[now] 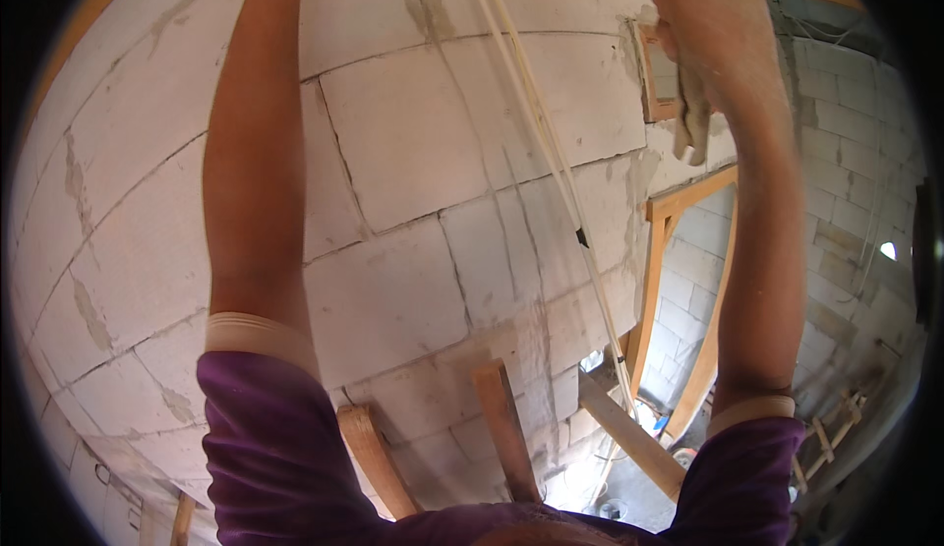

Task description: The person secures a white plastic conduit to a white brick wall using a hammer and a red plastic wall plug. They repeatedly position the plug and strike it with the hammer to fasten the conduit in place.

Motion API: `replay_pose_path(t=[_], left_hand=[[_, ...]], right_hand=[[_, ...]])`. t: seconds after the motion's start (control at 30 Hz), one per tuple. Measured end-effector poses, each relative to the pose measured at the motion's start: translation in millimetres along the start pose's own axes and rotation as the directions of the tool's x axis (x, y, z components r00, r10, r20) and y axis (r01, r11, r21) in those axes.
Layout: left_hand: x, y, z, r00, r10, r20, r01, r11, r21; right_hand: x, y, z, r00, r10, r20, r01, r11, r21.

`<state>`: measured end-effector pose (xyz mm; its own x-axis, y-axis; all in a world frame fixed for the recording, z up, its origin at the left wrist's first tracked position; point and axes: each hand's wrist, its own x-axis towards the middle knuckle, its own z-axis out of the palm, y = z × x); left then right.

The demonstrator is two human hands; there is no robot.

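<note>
Both arms are stretched straight up along a wall of pale blocks (413,143), purple sleeves bunched at the shoulders. The right hand (713,30) sits near the top edge of the picture, clenched around a dirty beige rag (693,118) that hangs down from the fist, right at the corner where the wall ends. The left hand runs out of the top of the picture, so I can't tell if it's gripping anything or just flat on the wall.

Between the two arms a bundle of pale cables (536,123) runs down the blocks at a slant, touching the wall, with a dark bit of tape partway along. To the right of the corner there's a wooden door frame (657,281) with open room behind it. Down low, three wooden planks (506,428) lean against the wall's foot, so it's tighter there.
</note>
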<state>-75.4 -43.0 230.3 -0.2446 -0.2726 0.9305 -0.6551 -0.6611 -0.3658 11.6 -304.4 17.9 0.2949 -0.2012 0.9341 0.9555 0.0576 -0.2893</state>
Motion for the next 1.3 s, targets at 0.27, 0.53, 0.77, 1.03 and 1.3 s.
replay_pose_path(t=[0.27, 0.53, 0.77, 1.03, 1.3], left_hand=[[-16.7, -11.3, 10.3, 0.972, -0.008, 0.233, -0.027, 0.989, 0.145], [-30.3, -11.8, 12.3, 0.952, 0.055, 0.302, -0.157, 0.931, 0.328], [-30.8, -5.7, 12.7, 0.929, 0.093, 0.359, -0.235, 0.897, 0.375], [-32.9, -1.3, 13.9, 0.926, 0.038, 0.375, -0.201, 0.891, 0.406], [-42.5, -9.2, 42.1, 0.923, 0.081, 0.376, -0.225, 0.907, 0.357]], right_hand=[[-9.2, -4.9, -19.2, 0.981, 0.195, 0.024, -0.193, 0.979, -0.069], [-22.0, 3.4, -11.3, 0.975, 0.205, 0.08, -0.202, 0.978, -0.045], [10.2, -2.6, 11.9, 0.995, -0.069, -0.078, 0.046, 0.963, -0.266], [51.8, -5.8, 62.6, 0.935, -0.283, -0.214, 0.258, 0.956, -0.14], [48.7, 1.5, 22.6, 0.96, -0.263, 0.098, 0.26, 0.964, 0.049]])
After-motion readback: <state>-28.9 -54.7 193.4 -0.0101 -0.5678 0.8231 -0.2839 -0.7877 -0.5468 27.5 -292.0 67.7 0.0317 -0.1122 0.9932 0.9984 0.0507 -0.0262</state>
